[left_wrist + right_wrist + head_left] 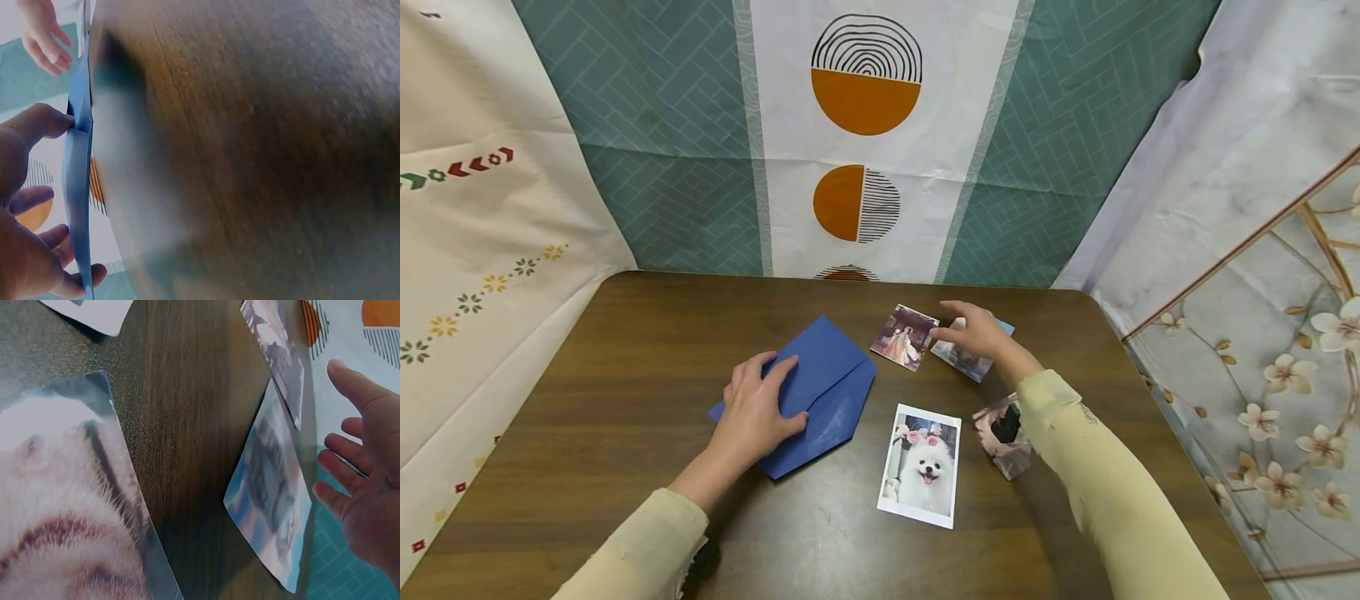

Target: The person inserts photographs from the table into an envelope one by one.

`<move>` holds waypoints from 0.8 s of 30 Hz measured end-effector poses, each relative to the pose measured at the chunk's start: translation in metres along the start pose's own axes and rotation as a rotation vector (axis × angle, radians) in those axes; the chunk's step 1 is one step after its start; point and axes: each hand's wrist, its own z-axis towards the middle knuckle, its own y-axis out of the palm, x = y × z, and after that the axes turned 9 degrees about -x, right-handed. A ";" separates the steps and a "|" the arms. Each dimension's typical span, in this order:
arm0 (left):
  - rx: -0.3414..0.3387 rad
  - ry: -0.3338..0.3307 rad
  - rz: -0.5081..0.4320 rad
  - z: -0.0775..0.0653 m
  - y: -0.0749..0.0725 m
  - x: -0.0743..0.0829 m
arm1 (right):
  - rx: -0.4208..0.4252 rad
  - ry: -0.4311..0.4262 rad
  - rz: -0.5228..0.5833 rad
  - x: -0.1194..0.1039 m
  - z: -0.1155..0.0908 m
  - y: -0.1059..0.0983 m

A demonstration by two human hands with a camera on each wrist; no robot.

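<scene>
My left hand [752, 412] holds a blue envelope [831, 367] on the left half of the brown table. In the left wrist view, the thumb touches the envelope's flap side [78, 162] and a fingertip reaches past its lower edge. My right hand [977, 333] hovers over a blue-toned photo [958, 360], fingers spread and nothing between them. Just left of it lies a purple photo of robed figures [904, 337]. Closer to me is a white-bordered photo of a fluffy white dog [925, 475]. A pinkish photo [1002, 433] lies partly hidden under my right sleeve.
The brown wooden table [647, 350] ends at a patterned curtain [662, 125] at the back. Printed cloths hang on the left [482, 208] and right [1262, 250] sides. The photos lie separately on the table's right half.
</scene>
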 end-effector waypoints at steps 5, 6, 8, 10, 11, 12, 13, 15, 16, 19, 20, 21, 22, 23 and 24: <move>0.003 -0.014 -0.005 0.000 -0.001 -0.001 | -0.006 0.002 -0.026 0.001 0.010 0.004; 0.003 -0.016 -0.006 0.001 -0.001 -0.001 | -0.006 0.004 -0.036 0.002 0.013 0.005; 0.004 -0.020 -0.008 0.001 -0.001 -0.001 | -0.003 -0.002 -0.068 0.003 0.017 0.008; 0.006 -0.022 -0.011 0.001 -0.001 -0.002 | 0.005 -0.002 -0.094 0.006 0.021 0.010; 0.006 -0.023 -0.013 0.000 0.000 -0.002 | 0.012 -0.004 -0.106 0.007 0.022 0.012; 0.007 -0.023 -0.013 0.000 0.000 -0.002 | 0.021 -0.007 -0.114 0.008 0.023 0.013; 0.008 -0.023 -0.013 0.000 0.000 -0.002 | 0.029 -0.011 -0.122 0.009 0.024 0.014; 0.010 -0.023 -0.013 0.000 0.001 -0.003 | 0.044 -0.017 -0.119 0.011 0.025 0.015; 0.011 -0.022 -0.012 0.000 0.001 -0.003 | 0.054 -0.020 -0.119 0.012 0.025 0.016; 0.012 -0.022 -0.010 0.000 0.001 -0.004 | 0.080 -0.024 -0.120 0.015 0.027 0.019; 0.013 -0.022 -0.010 0.000 0.002 -0.004 | 0.089 -0.027 -0.121 0.016 0.028 0.020; 0.017 -0.020 -0.009 0.000 0.002 -0.004 | 0.098 -0.028 -0.121 0.016 0.028 0.020; 0.019 -0.020 -0.010 -0.001 0.002 -0.004 | 0.104 -0.028 -0.125 0.017 0.029 0.021; 0.020 -0.019 -0.010 -0.001 0.002 -0.004 | 0.111 -0.028 -0.127 0.017 0.029 0.022; 0.022 -0.019 -0.010 -0.001 0.002 -0.004 | 0.118 -0.029 -0.128 0.017 0.030 0.023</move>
